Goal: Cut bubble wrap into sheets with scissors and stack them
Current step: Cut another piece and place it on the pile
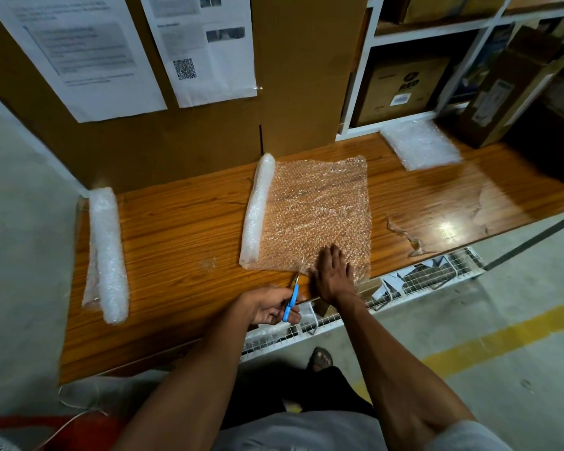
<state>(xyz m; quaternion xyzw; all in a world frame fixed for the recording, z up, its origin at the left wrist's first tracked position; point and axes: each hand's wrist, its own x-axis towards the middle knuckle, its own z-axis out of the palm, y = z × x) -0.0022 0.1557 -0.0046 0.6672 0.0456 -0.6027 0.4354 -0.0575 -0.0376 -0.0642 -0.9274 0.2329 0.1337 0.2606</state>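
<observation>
Wooden surface (183, 222) carries unrolled bubble wrap (316, 209), roll (258, 206) at its left edge. Right hand (331, 275) lies flat on sheet, fingers spread. Left hand (271, 304), fingers clamped on scissors (292, 296), blades at near edge. Best: keep sheet taut, cut straight away.

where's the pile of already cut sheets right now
The stack of cut sheets lies at the far right of the wooden table, below the white shelf unit and beside a cardboard box, beyond the unrolled bubble wrap.

Wooden table (183, 222); printed papers (79, 50) on cardboard; white shelving (358, 102), boxes (401, 89).
</observation>
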